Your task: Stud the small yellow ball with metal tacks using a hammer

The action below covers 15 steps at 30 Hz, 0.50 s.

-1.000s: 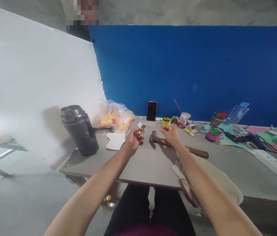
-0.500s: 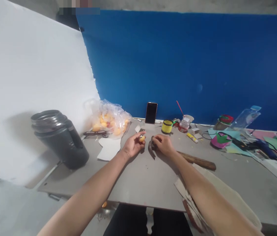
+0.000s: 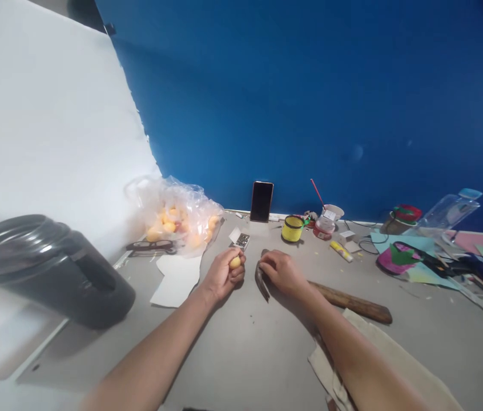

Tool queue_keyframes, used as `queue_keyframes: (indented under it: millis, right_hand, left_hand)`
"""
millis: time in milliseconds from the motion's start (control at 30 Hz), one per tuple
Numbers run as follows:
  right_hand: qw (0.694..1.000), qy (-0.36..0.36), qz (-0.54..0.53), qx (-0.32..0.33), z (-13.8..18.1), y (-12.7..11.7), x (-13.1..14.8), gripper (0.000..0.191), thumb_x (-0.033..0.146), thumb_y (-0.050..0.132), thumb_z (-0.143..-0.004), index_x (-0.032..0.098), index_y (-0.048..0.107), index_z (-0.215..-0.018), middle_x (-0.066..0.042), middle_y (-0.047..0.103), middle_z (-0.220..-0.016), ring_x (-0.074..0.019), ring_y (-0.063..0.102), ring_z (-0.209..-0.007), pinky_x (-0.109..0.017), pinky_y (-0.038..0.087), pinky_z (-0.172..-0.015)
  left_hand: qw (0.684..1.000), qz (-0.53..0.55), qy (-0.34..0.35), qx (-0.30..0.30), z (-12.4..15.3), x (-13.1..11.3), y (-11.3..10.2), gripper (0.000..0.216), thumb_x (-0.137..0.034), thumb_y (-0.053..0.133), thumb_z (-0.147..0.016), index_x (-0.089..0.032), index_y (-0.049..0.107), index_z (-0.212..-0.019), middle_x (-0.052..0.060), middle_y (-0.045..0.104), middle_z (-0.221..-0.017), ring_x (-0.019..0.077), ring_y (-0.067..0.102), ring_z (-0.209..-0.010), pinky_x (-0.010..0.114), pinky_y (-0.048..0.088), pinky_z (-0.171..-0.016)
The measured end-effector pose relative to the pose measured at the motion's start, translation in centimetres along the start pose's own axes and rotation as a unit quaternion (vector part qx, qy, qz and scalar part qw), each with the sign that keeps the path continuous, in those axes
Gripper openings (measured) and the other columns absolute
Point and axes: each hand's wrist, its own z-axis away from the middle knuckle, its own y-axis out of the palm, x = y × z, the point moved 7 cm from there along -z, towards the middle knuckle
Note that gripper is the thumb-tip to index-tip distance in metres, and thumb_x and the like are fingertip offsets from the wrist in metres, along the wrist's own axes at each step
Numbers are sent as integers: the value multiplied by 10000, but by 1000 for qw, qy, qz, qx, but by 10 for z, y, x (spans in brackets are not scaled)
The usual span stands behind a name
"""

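Note:
My left hand [image 3: 221,275] is closed around a small yellow ball [image 3: 235,262], with part of it showing between thumb and forefinger. To the right, my right hand [image 3: 283,272] has its fingers closed on the head of a claw hammer [image 3: 359,303]. The hammer lies on the table, its curved claw poking out left of my fingers and its wooden handle running to the right beneath my forearm. Just beyond my left hand is a small open box [image 3: 244,241] of little metal pieces, too small to name.
A dark flask [image 3: 74,279] stands at the left, near a clear bag [image 3: 181,220] of yellow balls, glasses [image 3: 151,245] and white paper [image 3: 177,279]. A phone [image 3: 262,201] leans at the back. Rightward are a yellow cup [image 3: 292,229], glue stick [image 3: 341,251], scissors [image 3: 425,260] and cloth [image 3: 391,354].
My left fingers have closed round the yellow ball, whose shiny spot no longer shows. The small box has come into fuller view. My right hand stays on the hammer. The camera has tilted down.

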Motion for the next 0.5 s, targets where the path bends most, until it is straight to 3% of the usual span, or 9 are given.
queue_keyframes:
  millis: [233,367,433,500]
  right_hand:
    - [999,13,-34,16,2,-5,1,131,207,605,-883,188,730,-848,-43,725,-870,-183,638,-831,-278,441,-782]
    - [995,61,-69,25,-12,-21,4,164,205,587,-858,181,727,-774,-25,731,-764,-172,642,-721,-258,450,-678]
    - [997,69,-1,18,-30,-30,14,177,219,585,-870,183,749,-812,-33,746,-788,-178,654,-735,-260,449,-670]
    - [991,55,113,55,-51,-27,30,210,249,573,-915,196,776,-918,-55,781,-923,-189,688,-844,-260,465,-732]
  left_hand:
    - [1000,-7,4,-4,-2,-1,-2,264,-302,763,-739,-166,538,-758,-40,551,-657,6,328,-384,152,181,-358]
    - [999,4,28,-17,-8,-9,-10,259,-309,755,-734,-172,536,-730,-38,549,-632,5,304,-382,173,157,-375]
    - [998,4,54,-28,-10,-15,-15,239,-282,756,-718,-172,545,-730,-35,563,-629,7,314,-387,185,167,-390]
    - [997,5,72,-39,-12,-20,-18,231,-261,763,-699,-174,554,-743,-40,573,-627,10,330,-393,192,182,-403]
